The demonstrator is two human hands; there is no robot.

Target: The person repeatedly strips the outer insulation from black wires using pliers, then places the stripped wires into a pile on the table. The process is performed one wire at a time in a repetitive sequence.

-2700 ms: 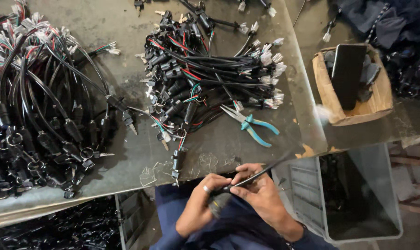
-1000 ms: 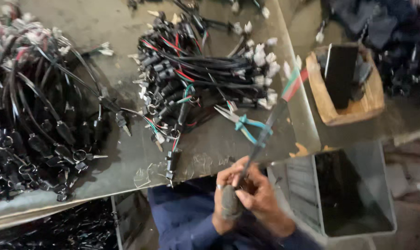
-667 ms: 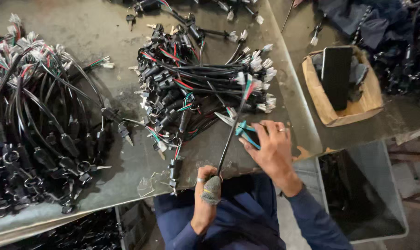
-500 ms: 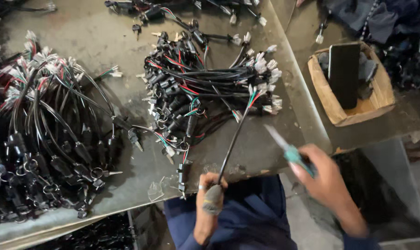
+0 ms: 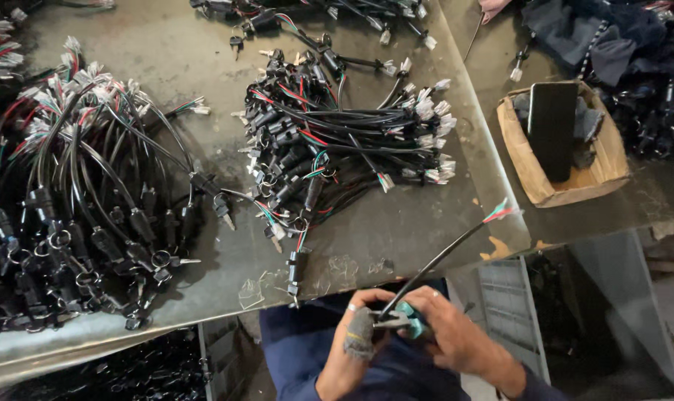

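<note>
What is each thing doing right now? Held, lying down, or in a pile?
Left hand: closed on the black cable's lower end.
Right hand: gripping teal-handled pliers.
Black cable: held, slanting up, coloured wires bare at its tip.
Middle wire bundle: heaped on the table.
Left wire bundle: heaped.
Cardboard box: open, dark flat thing inside.

The teal-handled pliers [image 5: 405, 324] are mostly covered by the right hand [image 5: 456, 341], so whether their tips bite the black cable [image 5: 441, 260] cannot be told. The left hand [image 5: 352, 349] hides the cable's lower end. The big wire bundle [image 5: 69, 208] runs off the left edge. A hand at the top edge [image 5: 493, 7] is cut off.
</note>
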